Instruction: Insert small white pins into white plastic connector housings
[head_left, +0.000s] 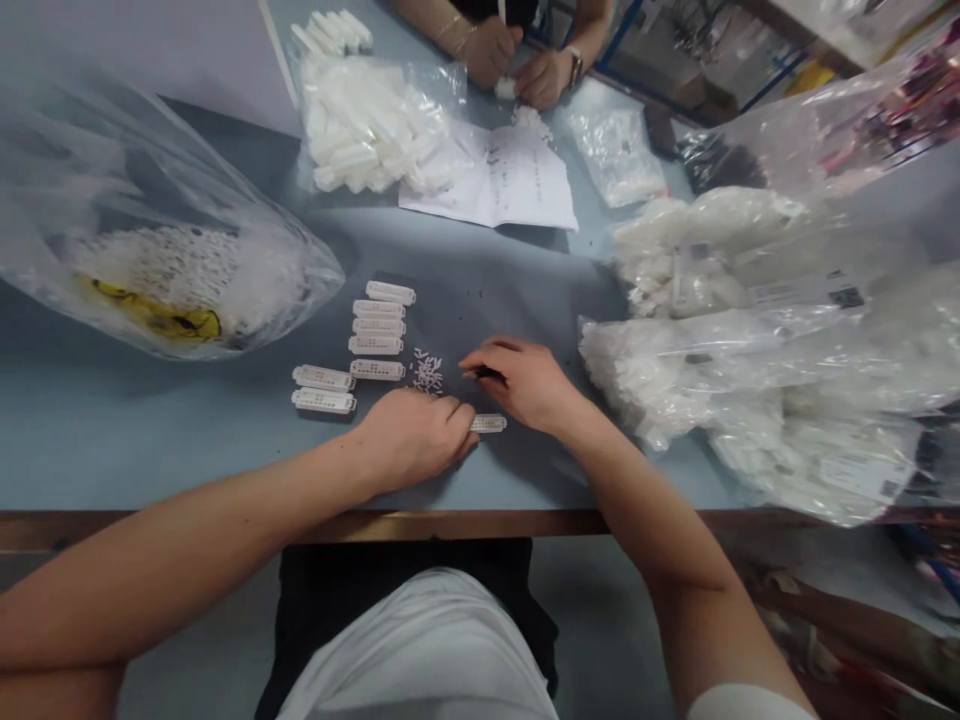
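One white piece partly behind left fingers

Room fwd of R fingers, bags R

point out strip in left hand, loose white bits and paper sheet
Held strip [491, 423]: head view, its uncovered end
Loose white bits [428, 374]: head view, middle of the pile
Paper sheet [523, 183]: head view, its middle

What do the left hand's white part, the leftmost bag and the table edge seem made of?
White part: probably plastic, fairly matte, evenly white and neatly shaped. Leftmost bag: likely plastic film, glossy and see-through. Table edge: brown, perhaps wood; finish unclear.
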